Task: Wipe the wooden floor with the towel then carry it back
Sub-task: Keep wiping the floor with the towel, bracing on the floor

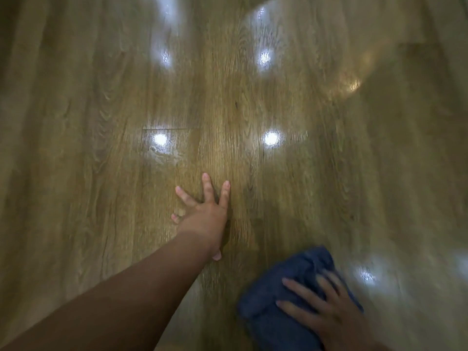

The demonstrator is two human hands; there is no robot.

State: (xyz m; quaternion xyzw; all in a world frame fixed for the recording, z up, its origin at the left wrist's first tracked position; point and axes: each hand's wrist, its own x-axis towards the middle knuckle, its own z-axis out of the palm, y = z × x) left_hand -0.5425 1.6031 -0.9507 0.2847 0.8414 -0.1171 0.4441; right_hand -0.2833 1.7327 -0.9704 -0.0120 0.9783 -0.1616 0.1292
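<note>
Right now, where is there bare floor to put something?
Bare wooden floor spreads beyond the left hand, and a strip lies between it and the towel. Bottom right is crowded: the right hand presses the towel.

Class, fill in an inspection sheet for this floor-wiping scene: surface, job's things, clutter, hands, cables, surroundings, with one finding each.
Surface: wooden floor, glossy, with bright light reflections and a streaky patch under one of them.
Job's things: blue towel, bunched, lying on the floor at lower right.
Clutter: nothing seen.
Hands: left hand spread flat on the floor; right hand presses on the towel with straight fingers.
Cables: nothing seen.
Surroundings: only floor in view; edges blurred.
</note>
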